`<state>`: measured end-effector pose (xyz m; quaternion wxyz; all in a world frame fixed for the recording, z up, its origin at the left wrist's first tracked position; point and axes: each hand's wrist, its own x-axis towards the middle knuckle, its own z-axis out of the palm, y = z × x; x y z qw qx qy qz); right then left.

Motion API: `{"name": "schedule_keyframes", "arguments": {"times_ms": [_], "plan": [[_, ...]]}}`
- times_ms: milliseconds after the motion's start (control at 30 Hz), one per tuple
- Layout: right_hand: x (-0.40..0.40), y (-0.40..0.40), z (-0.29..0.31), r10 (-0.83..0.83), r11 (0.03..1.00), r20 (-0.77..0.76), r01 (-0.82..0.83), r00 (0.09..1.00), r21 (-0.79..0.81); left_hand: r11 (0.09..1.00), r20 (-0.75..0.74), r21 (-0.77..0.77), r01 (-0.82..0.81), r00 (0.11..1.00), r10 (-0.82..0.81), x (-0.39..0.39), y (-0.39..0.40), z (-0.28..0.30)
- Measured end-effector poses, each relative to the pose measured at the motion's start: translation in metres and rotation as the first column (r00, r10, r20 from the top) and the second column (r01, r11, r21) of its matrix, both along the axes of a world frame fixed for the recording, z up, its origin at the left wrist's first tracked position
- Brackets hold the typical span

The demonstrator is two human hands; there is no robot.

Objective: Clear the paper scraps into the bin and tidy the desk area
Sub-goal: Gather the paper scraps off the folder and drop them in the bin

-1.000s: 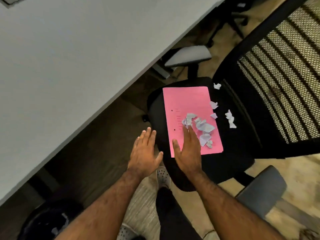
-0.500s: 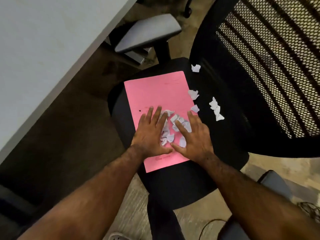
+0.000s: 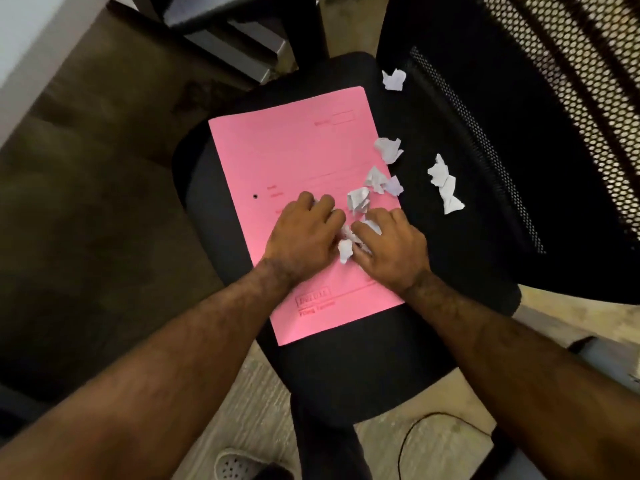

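A pink folder [image 3: 294,157] lies flat on the black seat of an office chair [image 3: 346,368]. Several white paper scraps are scattered on it and on the seat beside it: a small pile [image 3: 346,245] between my hands, loose pieces [image 3: 358,199] just beyond my fingers, one at the folder's right edge [image 3: 389,148], a longer one on the seat [image 3: 445,185] and one near the backrest [image 3: 394,79]. My left hand [image 3: 304,233] and my right hand [image 3: 393,247] rest on the folder, fingers curled in around the pile from both sides.
The chair's black mesh backrest [image 3: 561,109] rises at the right. A grey desk edge [image 3: 20,46] fills the top left corner, with a grey armrest [image 3: 221,15] beyond the seat. A black cable [image 3: 415,431] and my shoe [image 3: 239,465] are on the floor below.
Both hands came onto the folder and drew together, fingers curling in and bunching the scraps between them. The view has moved closer over the chair seat.
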<state>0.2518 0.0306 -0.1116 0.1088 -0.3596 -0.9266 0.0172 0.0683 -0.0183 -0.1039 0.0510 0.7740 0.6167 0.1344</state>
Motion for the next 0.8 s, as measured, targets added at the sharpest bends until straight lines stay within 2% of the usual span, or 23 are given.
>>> {"name": "schedule_keyframes", "arguments": {"times_ms": [100, 267, 467, 667, 800], "plan": [[-0.001, 0.001, -0.004, 0.006, 0.999, -0.078, -0.002, 0.997, 0.047, 0.999, -0.001, -0.042, 0.02, 1.0, -0.02, -0.003, 0.001, 0.002], [-0.004, 0.006, -0.008, -0.004, 1.0, -0.167, 0.002, 0.986, -0.013, 0.991, 0.039, -0.129, -0.042, 0.998, 0.047, -0.006, 0.003, 0.007], [-0.006, 0.003, 0.004, -0.033, 0.999, -0.266, 0.025, 0.963, -0.036, 0.95, 0.138, -0.17, -0.262, 0.948, 0.286, -0.022, -0.005, 0.026], [-0.05, -0.015, 0.039, -0.064, 0.995, -0.425, 0.089, 0.903, 0.04, 0.903, 0.303, -0.006, -0.43, 0.86, 0.412, -0.047, -0.048, 0.046], [-0.107, -0.046, 0.072, -0.057, 0.998, -0.547, 0.06, 0.835, -0.013, 0.811, 0.352, 0.105, -0.575, 0.785, 0.51, -0.078, -0.096, 0.064]]}}
